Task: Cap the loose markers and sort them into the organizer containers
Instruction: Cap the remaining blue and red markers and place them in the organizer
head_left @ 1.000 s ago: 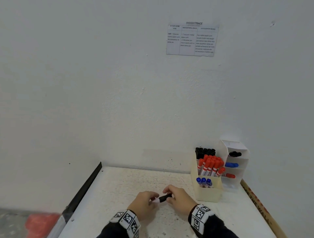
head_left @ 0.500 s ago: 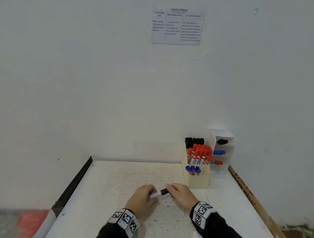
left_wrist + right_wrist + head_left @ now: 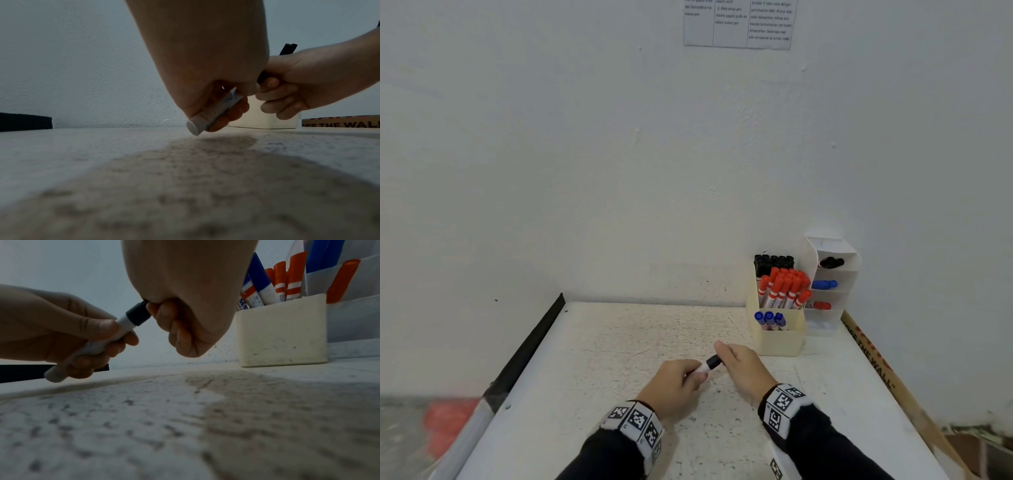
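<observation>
A white marker (image 3: 703,368) with a black cap (image 3: 713,361) is held between both hands just above the table (image 3: 599,359). My left hand (image 3: 676,385) grips the white barrel (image 3: 211,113) (image 3: 96,344). My right hand (image 3: 743,365) pinches the black cap (image 3: 138,313), which sits on the marker's end. The cream organizer (image 3: 779,337) stands right of the hands with black, red and blue markers upright in it. Behind it a white tiered holder (image 3: 830,284) has a black, a blue and a red marker lying in its shelves.
The table meets a white wall at the back. A black strip (image 3: 530,346) runs along the left edge, and a brown printed board (image 3: 887,377) along the right. A printed sheet (image 3: 738,24) hangs on the wall.
Both hands stay together on the marker. The head view has tilted down a little and shifted, so the organizer sits higher and further left in the picture.
</observation>
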A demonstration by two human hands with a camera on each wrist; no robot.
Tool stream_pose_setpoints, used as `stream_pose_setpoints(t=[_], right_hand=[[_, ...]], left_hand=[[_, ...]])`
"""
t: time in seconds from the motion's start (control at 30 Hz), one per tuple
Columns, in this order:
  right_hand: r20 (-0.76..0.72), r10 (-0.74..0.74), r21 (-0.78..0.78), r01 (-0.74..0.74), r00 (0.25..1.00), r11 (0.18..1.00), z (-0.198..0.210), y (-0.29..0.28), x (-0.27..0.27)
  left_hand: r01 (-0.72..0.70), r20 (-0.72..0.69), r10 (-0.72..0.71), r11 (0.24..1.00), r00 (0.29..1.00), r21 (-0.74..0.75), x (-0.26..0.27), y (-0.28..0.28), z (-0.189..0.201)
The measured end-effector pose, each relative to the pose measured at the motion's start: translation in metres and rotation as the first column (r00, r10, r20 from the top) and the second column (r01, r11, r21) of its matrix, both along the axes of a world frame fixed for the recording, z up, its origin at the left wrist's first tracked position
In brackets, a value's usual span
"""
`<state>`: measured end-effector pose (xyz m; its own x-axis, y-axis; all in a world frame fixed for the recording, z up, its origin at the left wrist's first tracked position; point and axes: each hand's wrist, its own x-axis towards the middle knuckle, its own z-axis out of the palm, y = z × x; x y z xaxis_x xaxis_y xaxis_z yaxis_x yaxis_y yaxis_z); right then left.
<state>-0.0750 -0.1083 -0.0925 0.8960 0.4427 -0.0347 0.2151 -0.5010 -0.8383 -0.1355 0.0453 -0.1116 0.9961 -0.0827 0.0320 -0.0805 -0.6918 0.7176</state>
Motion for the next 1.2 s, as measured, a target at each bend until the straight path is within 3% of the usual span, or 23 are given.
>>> stream_pose_setpoints(t=[0.17,0.3,0.4,0.5,0.57,0.7,0.77,0.83,0.9,1.0,1.2], right_hand=[[-0.011,0.011,0.111,-0.010,1.000,0.994,-0.003,-0.005,0.002],[0.005,-0.001,0.212,0.000,1.000,0.977,0.007,-0.017,0.002],[0.078,-0.034,0.325,0.007,0.996,0.946,0.027,-0.027,0.003],[0.255,-0.158,0.432,0.034,0.954,0.901,0.066,-0.044,0.002],[0.424,-0.328,0.492,0.090,0.844,0.866,0.095,-0.063,0.007],[0.631,-0.563,0.572,0.170,0.534,0.802,0.136,-0.110,0.025],[0.667,-0.607,0.582,0.206,0.433,0.786,0.145,-0.128,0.034],[0.697,-0.606,0.538,0.279,0.384,0.795,0.145,-0.140,0.043],[0.691,-0.592,0.471,0.363,0.414,0.804,0.135,-0.148,0.054],[0.607,-0.593,0.399,0.441,0.529,0.804,0.117,-0.152,0.071],[0.426,-0.515,0.243,0.454,0.744,0.857,0.101,-0.146,0.090]], left_hand=[[-0.061,0.028,0.063,0.995,0.998,-0.080,0.001,-0.002,0.002],[-0.015,0.028,0.018,0.994,0.999,-0.110,0.001,-0.004,0.005],[0.035,0.060,-0.034,0.999,0.998,-0.022,0.000,-0.012,0.010],[0.037,0.048,-0.034,0.998,0.998,-0.059,0.002,-0.030,0.018],[0.012,0.058,-0.007,0.997,0.998,-0.081,0.009,-0.049,0.026],[-0.073,0.070,0.081,0.991,0.994,-0.110,0.032,-0.076,0.038],[-0.099,0.067,0.110,0.984,0.992,-0.150,0.043,-0.085,0.044],[-0.107,0.061,0.119,0.978,0.991,-0.178,0.052,-0.090,0.047],[-0.107,0.059,0.118,0.980,0.991,-0.167,0.059,-0.094,0.047],[-0.092,0.053,0.100,0.986,0.994,-0.137,0.066,-0.097,0.045],[-0.092,0.107,0.110,0.982,0.988,-0.164,0.077,-0.098,0.036]])
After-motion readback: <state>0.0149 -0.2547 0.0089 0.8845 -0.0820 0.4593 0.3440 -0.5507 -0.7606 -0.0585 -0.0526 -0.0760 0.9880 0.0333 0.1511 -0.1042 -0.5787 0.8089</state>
